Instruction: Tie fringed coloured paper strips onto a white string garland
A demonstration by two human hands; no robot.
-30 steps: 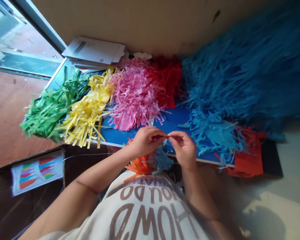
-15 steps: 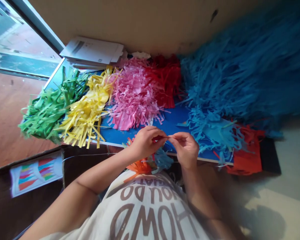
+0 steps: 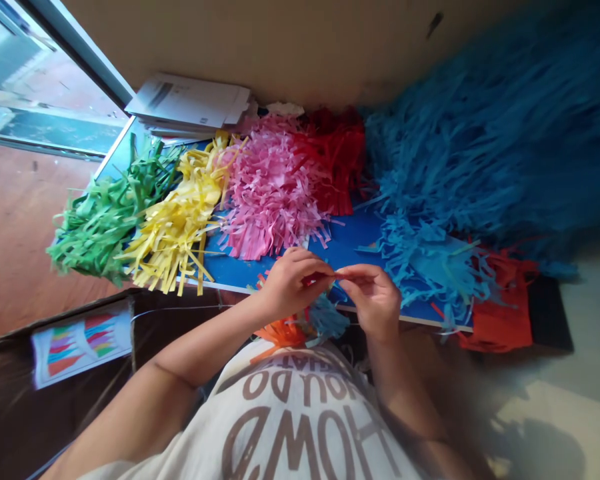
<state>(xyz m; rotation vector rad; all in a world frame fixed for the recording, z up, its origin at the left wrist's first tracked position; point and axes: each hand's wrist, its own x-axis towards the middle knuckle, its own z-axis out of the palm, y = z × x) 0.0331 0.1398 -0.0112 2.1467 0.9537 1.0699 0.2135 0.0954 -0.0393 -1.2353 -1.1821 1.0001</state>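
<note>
My left hand (image 3: pixel 293 281) and my right hand (image 3: pixel 373 297) meet fingertip to fingertip over the near edge of the blue table (image 3: pixel 350 248). Both pinch a small red piece, apparently fringed paper, between thumb and fingers. Just below the hands, against my shirt, hang an orange fringe (image 3: pixel 277 332) and a blue fringe (image 3: pixel 325 320). A thin string (image 3: pixel 180 310) runs left from under my left wrist.
Fringed paper lies in piles on the table: green (image 3: pixel 100 227), yellow (image 3: pixel 173 230), pink (image 3: pixel 273 190), red (image 3: pixel 333 157) and a big blue heap (image 3: pixel 480 153). Orange-red paper (image 3: pixel 500 313) hangs off the right edge. White papers (image 3: pixel 190 103) sit at the back. A printed brown box (image 3: pixel 80 343) stands at left.
The hands stay pinched together at the table edge; the fingers shift only slightly. The view has drifted a little.
</note>
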